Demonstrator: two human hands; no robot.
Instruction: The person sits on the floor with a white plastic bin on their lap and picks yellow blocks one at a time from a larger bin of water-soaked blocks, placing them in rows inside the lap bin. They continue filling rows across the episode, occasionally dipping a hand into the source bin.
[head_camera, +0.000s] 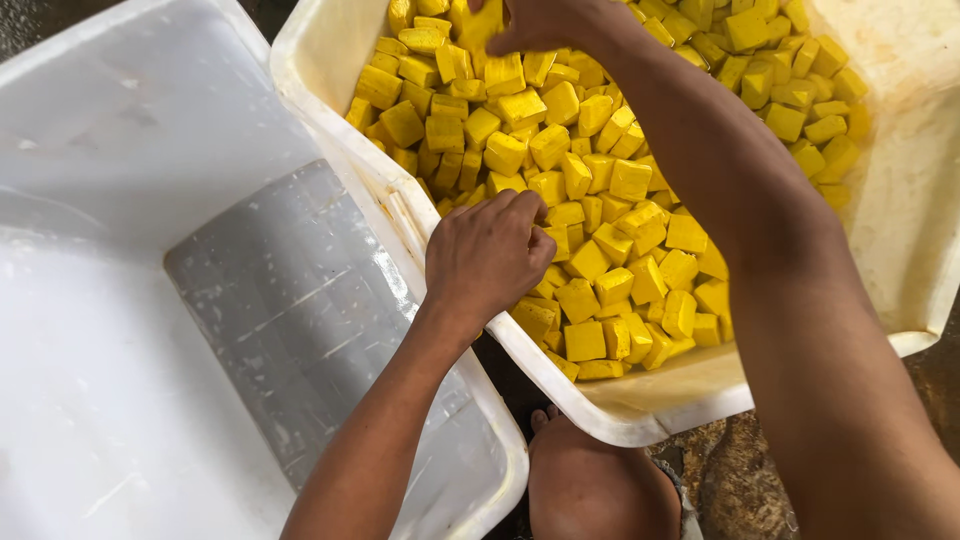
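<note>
A white plastic tub (905, 230) on the right is filled with several yellow cubes (590, 215). My left hand (487, 255) rests at the tub's near-left edge, fingers curled down among the cubes; what it grips is hidden. My right hand (545, 22) reaches across to the far side of the tub at the top of the view, fingers closed around a yellow cube (478, 25). My right forearm crosses over the pile.
A second, larger white tub (130, 130) sits on the left, with only a grey, wet bottom (290, 310) showing. The two tubs touch at their rims. My knee (590, 485) and dark wet ground (740, 470) show below.
</note>
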